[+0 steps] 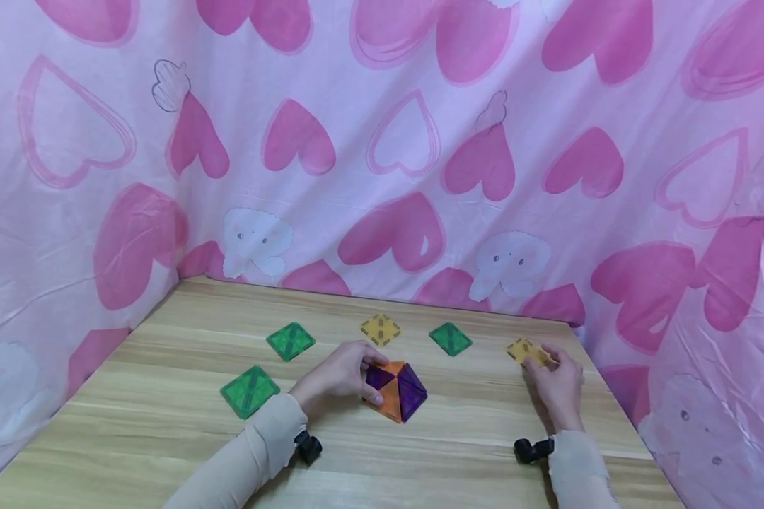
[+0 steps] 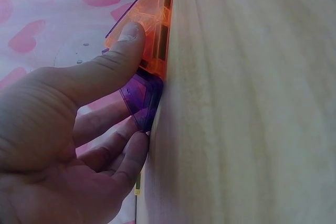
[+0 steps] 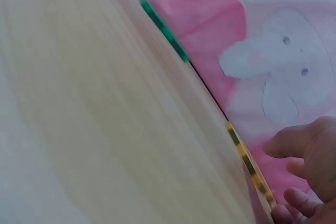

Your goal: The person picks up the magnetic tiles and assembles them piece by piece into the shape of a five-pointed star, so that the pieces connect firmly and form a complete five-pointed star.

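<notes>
A shape built of orange and purple triangular magnetic tiles rises to a peak in the middle of the table. My left hand holds its left side, the thumb on an orange face and the other fingers around a purple tile. At the far right, my right hand reaches over a flat pair of yellow triangular tiles. In the right wrist view, its thumb stands off the yellow tiles, while a lower fingertip is at their near end; whether it touches is unclear.
Other tile pairs lie flat on the wooden table: green ones at left, back left and back right, and a yellow pair behind the built shape. A pink heart-patterned curtain encloses the back and sides.
</notes>
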`<state>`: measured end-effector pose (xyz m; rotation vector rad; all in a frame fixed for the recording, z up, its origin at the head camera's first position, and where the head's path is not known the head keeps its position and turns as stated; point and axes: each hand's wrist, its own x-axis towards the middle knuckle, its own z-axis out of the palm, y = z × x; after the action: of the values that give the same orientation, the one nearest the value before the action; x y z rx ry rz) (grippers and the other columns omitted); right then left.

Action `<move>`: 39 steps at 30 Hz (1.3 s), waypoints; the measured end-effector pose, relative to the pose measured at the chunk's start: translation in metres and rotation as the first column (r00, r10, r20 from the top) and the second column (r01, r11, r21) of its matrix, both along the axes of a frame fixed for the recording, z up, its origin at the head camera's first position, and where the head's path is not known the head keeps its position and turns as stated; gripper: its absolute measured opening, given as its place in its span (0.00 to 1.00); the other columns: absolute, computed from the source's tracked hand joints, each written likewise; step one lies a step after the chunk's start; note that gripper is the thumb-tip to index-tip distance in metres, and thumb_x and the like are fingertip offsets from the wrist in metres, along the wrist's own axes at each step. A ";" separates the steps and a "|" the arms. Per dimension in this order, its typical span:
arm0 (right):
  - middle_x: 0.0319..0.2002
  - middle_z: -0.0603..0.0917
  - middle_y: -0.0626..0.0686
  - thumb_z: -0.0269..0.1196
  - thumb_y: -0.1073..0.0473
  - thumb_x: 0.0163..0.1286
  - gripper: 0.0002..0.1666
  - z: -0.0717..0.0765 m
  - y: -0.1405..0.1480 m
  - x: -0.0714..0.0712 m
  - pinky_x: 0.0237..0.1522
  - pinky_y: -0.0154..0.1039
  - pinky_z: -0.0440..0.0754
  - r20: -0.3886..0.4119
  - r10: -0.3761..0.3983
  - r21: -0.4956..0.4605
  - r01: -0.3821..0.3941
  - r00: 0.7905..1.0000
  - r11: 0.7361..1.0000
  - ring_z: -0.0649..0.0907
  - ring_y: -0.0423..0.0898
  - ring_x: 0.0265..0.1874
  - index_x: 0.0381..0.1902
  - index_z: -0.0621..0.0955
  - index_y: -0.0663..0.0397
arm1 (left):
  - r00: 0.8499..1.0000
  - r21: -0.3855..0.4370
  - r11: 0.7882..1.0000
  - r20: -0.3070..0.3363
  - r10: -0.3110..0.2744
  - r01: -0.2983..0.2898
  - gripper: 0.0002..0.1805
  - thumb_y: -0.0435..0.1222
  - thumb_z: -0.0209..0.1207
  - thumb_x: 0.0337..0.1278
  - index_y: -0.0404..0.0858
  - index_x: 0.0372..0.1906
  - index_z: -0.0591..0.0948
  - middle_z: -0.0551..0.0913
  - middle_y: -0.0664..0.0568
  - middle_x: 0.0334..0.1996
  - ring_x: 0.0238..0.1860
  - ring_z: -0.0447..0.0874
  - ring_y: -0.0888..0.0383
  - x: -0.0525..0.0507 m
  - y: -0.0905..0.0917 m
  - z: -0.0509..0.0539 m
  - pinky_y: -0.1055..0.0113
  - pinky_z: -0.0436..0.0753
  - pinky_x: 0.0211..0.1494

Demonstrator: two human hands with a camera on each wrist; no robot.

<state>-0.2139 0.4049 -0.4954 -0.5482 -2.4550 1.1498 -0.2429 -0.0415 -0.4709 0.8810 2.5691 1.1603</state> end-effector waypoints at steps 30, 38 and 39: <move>0.68 0.73 0.71 0.80 0.39 0.70 0.49 0.001 0.000 0.010 0.63 0.60 0.74 0.157 0.165 0.135 -0.187 0.974 0.973 0.75 0.65 0.62 0.73 0.77 0.68 | 0.997 -0.013 0.998 0.041 -0.058 0.058 0.36 0.31 0.88 0.46 0.35 0.65 0.88 0.89 0.49 0.58 0.64 0.86 0.47 -0.002 -0.010 0.007 0.45 0.83 0.72; 0.63 0.72 0.67 0.81 0.38 0.68 0.58 0.003 0.001 0.013 0.58 0.53 0.76 0.200 0.338 0.146 -0.369 0.920 0.918 0.77 0.61 0.58 0.82 0.70 0.66 | 0.995 -0.039 0.998 0.081 -0.051 0.054 0.36 0.32 0.87 0.47 0.39 0.66 0.89 0.90 0.51 0.61 0.64 0.86 0.50 -0.002 -0.011 0.010 0.46 0.81 0.74; 0.61 0.72 0.67 0.81 0.39 0.67 0.57 0.003 -0.001 0.013 0.57 0.51 0.76 0.210 0.362 0.143 -0.395 0.908 0.907 0.76 0.60 0.57 0.82 0.71 0.65 | 0.995 -0.044 0.998 0.086 -0.051 0.055 0.36 0.33 0.87 0.48 0.39 0.66 0.88 0.90 0.52 0.61 0.64 0.86 0.50 -0.001 -0.012 0.011 0.46 0.81 0.74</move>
<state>-0.2010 0.4043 -0.4928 -0.1195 -2.8770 1.0288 -0.2442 -0.0532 -0.4603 0.8647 2.4791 1.0947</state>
